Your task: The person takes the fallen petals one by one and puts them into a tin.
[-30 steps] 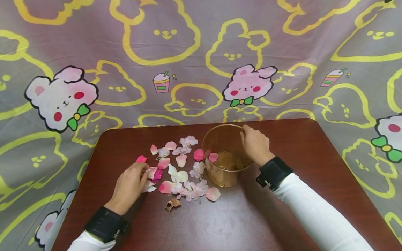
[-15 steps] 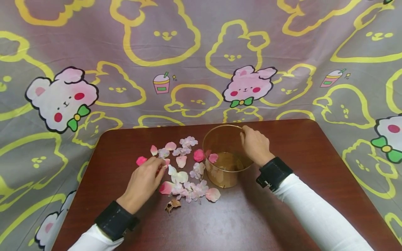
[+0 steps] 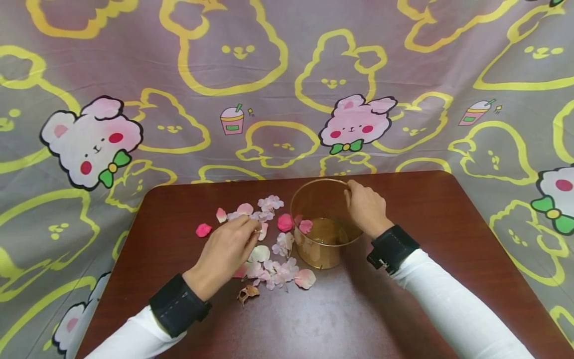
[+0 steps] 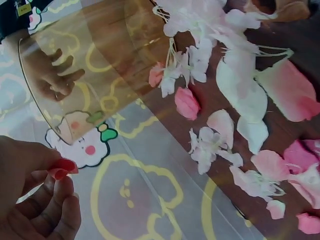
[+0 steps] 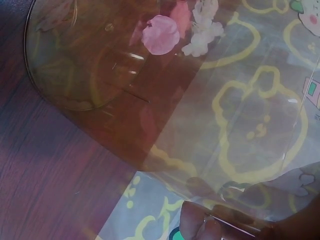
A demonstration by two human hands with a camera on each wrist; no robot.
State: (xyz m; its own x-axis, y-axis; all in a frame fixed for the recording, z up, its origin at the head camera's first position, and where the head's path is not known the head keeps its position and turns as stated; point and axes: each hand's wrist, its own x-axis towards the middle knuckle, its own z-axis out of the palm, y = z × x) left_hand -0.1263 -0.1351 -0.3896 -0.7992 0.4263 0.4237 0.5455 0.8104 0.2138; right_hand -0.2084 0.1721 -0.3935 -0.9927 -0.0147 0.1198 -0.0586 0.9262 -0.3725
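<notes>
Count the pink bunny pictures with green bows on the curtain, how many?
3. One bunny is at the left, one is in the middle above the clear cup, and one is cut off at the right edge. More may be hidden.

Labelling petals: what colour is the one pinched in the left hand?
Deep pink to red petal, pinched by the left hand; the left wrist view shows it best.

The left hand (image 3: 228,243) covers several petals (image 3: 273,269) beneath it
</notes>
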